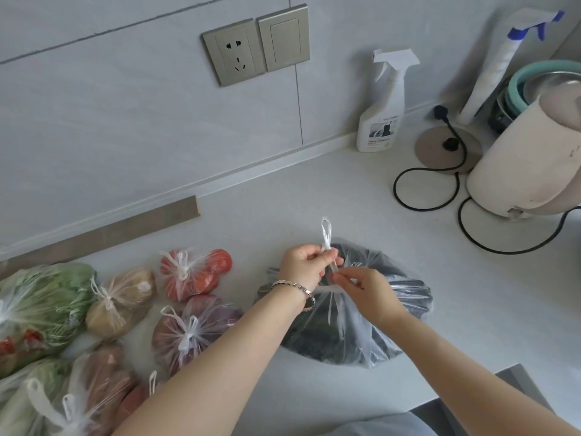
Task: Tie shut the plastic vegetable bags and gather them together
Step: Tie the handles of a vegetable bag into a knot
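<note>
A clear plastic bag of dark vegetables [393, 313] lies on the pale counter in the middle of the view. My left hand [305, 265] pinches one twisted bag handle [326, 234], whose loop stands up above my fingers. My right hand [367, 291] pinches the other handle just below and to the right. Both hands are over the bag's top. To the left lie several knotted bags: tomatoes [195, 273], potatoes [124, 302], reddish-purple produce [188, 335] and leafy greens [41, 306].
At the back right are a white spray bottle [382, 105], a cream electric kettle [528, 155], its round base [446, 149] and a looping black cord [427, 190]. The wall holds a socket [234, 51]. The counter's front edge [515, 385] is near right.
</note>
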